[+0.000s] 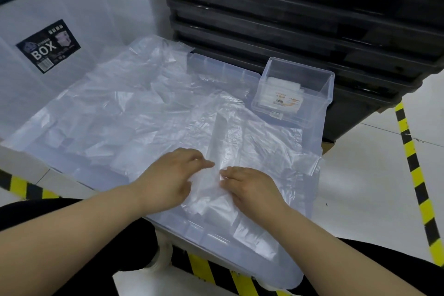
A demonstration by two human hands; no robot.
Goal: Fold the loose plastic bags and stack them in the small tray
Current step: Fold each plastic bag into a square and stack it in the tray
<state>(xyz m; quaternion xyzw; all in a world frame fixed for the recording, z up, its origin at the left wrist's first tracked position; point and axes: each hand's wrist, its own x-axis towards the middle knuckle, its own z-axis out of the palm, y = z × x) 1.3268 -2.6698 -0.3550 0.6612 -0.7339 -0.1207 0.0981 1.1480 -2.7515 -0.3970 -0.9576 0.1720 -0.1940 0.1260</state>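
A clear plastic bag (pixel 230 142) lies spread on the lid of a translucent storage box (pixel 310 199), with a long crease up its middle. My left hand (pixel 175 173) and my right hand (pixel 249 187) meet at the bag's near edge, and each pinches the film with curled fingers. The film bunches up between the two hands. More loose clear bags (pixel 115 103) lie crumpled over the lid's left and far side. The small clear tray (pixel 319 113) stands at the lid's far right corner and holds a few folded bags (pixel 278 94).
A tall stack of black crates (pixel 300 7) stands right behind the tray. A large translucent box with a "BOX" label (pixel 48 45) fills the left background. Yellow-black floor tape (pixel 413 163) runs along the right and the near side.
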